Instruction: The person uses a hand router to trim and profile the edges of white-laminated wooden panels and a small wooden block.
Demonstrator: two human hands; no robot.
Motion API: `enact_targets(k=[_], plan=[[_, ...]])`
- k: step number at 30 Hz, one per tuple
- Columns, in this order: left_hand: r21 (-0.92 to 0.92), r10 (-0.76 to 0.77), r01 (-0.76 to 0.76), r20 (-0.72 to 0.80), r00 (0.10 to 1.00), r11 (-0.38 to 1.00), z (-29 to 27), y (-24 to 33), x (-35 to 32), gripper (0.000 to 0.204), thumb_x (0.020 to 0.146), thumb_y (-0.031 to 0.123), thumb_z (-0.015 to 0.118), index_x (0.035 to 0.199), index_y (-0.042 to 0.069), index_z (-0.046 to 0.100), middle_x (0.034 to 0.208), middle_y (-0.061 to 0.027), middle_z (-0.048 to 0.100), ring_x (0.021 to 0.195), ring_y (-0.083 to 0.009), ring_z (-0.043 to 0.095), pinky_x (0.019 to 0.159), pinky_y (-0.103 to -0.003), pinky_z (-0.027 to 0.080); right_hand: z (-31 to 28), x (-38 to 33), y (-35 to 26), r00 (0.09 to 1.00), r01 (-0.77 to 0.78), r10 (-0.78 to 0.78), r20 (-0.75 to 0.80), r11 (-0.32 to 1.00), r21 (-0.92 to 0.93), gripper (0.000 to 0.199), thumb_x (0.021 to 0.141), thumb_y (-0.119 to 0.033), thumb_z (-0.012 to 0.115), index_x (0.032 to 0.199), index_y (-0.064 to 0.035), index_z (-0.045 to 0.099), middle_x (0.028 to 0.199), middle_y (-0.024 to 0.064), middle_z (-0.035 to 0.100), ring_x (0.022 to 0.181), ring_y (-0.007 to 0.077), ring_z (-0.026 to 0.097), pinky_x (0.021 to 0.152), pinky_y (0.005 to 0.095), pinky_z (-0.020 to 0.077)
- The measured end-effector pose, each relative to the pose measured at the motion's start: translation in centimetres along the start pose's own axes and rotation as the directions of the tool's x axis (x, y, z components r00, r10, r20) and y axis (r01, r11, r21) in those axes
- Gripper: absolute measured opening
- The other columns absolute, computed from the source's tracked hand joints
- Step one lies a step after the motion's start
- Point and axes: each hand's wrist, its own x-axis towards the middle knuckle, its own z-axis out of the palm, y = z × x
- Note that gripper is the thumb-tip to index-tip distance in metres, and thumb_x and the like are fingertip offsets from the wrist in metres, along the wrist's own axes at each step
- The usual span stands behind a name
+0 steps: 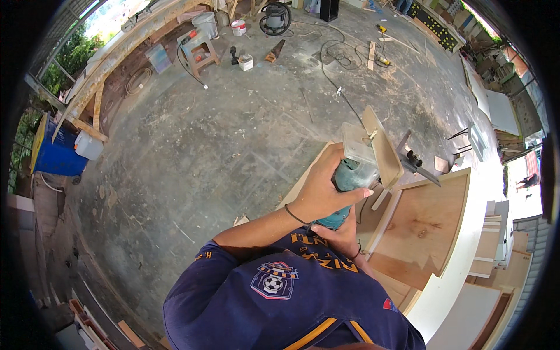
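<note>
My left hand (pixel 326 184), with a dark band at its wrist, is wrapped round the body of a teal trim router (pixel 348 175) that has a clear plastic base. Lower down, my right hand (pixel 344 233) grips the router's rear end close to my chest. The router's clear base is up against a narrow pale wooden board (pixel 383 149) standing on edge. Just right of the board sits a dark bar clamp (pixel 421 167). How the base meets the board's edge is partly hidden.
A wooden cabinet carcass with white edges (pixel 423 233) stands at my right. A cable (pixel 350 105) runs from the router's side across the concrete floor. Farther off are a handsaw (pixel 275 51), a stool (pixel 198 51), a vacuum cleaner (pixel 275 18) and a blue bin (pixel 58 151).
</note>
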Motion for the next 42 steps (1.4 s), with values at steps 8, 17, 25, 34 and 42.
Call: enact_targets(k=[8,17,25,34,42], plan=[[-0.001,0.005,-0.005,-0.023,1.0,1.0,0.2,0.0,-0.1,0.067,0.07,0.016,0.083,0.128,0.002,0.053,0.119,-0.0107,0.055,0.112,-0.0238,0.054,0.095,-0.035,0.043,0.1,0.0,0.2,1.0,-0.002,0.002,0.005,1.0,0.022,0.098,0.066,-0.017,0.088,0.14,0.0028,0.026,0.125,0.0152,0.052,0.115,0.022,0.056,0.098,0.0351,0.047],[-0.002,-0.004,0.004,-0.002,1.0,1.0,-0.1,-0.1,-0.2,0.061,0.071,0.018,0.082,0.123,0.004,0.053,0.126,-0.0152,0.052,0.114,-0.0308,0.054,0.097,-0.038,0.043,0.3,0.0,0.3,1.0,0.011,-0.011,-0.002,0.999,0.031,0.095,0.067,-0.015,0.088,0.138,0.0019,0.028,0.124,0.0144,0.052,0.113,0.0218,0.057,0.096,0.035,0.0478],[-0.014,0.0,0.0,-0.012,1.0,1.0,0.0,-0.2,-0.3,0.061,0.071,0.017,0.082,0.123,0.005,0.053,0.125,-0.0151,0.052,0.114,-0.0312,0.054,0.097,-0.038,0.043,0.6,0.0,0.1,1.0,-0.002,0.002,-0.011,0.999,0.05,0.095,0.067,-0.014,0.088,0.138,0.0017,0.028,0.124,0.0141,0.053,0.112,0.0216,0.057,0.096,0.0349,0.0484],[-0.059,-0.019,0.017,-0.027,0.999,0.998,0.1,-0.5,-0.4,0.064,0.07,0.015,0.082,0.126,0.001,0.054,0.12,-0.0096,0.054,0.111,-0.0205,0.054,0.095,-0.033,0.043,0.8,0.0,-0.7,1.0,0.01,-0.011,0.004,1.0,0.017,0.095,0.067,-0.013,0.088,0.139,0.0021,0.027,0.125,0.0138,0.052,0.113,0.0213,0.057,0.096,0.0347,0.0476],[0.007,0.036,-0.036,-0.031,0.999,0.999,-0.1,-0.5,-0.5,0.062,0.072,0.016,0.081,0.126,0.001,0.054,0.12,-0.0103,0.054,0.111,-0.0219,0.054,0.094,-0.034,0.043,1.0,0.0,-0.6,0.999,0.031,-0.031,-0.007,1.0,-0.001,0.095,0.067,-0.012,0.087,0.14,0.002,0.027,0.125,0.0138,0.052,0.113,0.0209,0.056,0.097,0.0348,0.047]])
